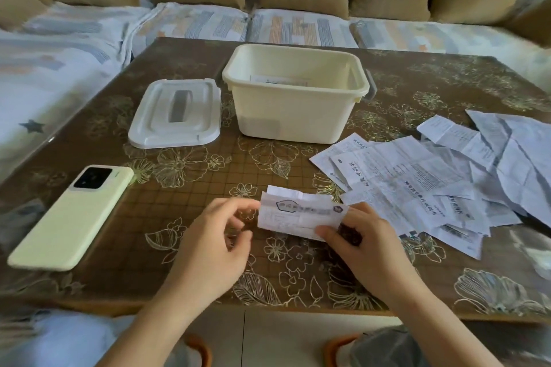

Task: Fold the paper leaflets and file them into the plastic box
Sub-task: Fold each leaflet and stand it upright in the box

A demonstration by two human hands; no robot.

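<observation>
Your right grip is clamped on the folded leaflet, with the thumb on the printed face at its right end and the other fingers behind. Your left grip is curled at the leaflet's left end, one fingertip at the paper's edge. I cannot tell whether it actually pinches the paper.

The leaflet is held over the desk, well on your side of the plastic box and roughly in line with its middle. It is a narrow strip with its long axis running left to right and the right end dipping a little towards you. The printed heading faces you, and a ragged flap stands up along the far edge.

That flap suggests the fold is not yet flat. Bring your left thumb and forefinger onto the left end, line up the edges, then press the crease along the long axis against the desk before lifting. A strip that springs open will likely waste room in the box.

The phone lies front-left of the box, well apart from it. The pile of leaflets sprawls front-right of the box. The lid lies just beside the box's left wall. The box stands open with a filed paper inside, and the sofa runs behind it.
</observation>
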